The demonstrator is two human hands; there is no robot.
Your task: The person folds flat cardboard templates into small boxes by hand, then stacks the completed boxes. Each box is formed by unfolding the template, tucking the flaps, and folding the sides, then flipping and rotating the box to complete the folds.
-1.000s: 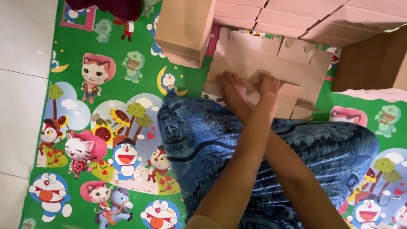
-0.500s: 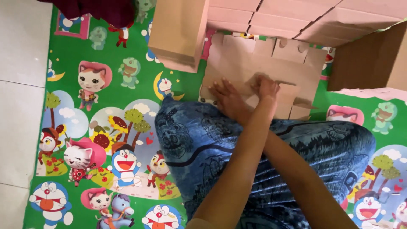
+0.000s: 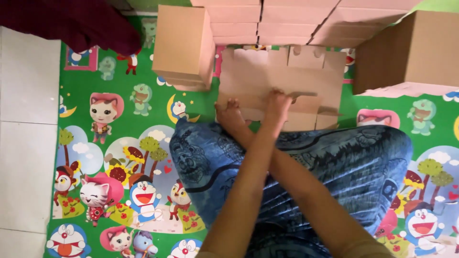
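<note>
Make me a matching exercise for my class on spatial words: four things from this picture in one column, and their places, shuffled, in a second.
Things:
1. flat cardboard sheet
2. folded box
3. dark red cloth
4. blue patterned cloth

Places:
A. top left corner of the picture
B. over the person's lap
C. under both hands, the left hand and the right hand
D. standing on the cartoon mat, left of the flat sheet

Pairs: 1-C, 2-D, 3-A, 4-B
</note>
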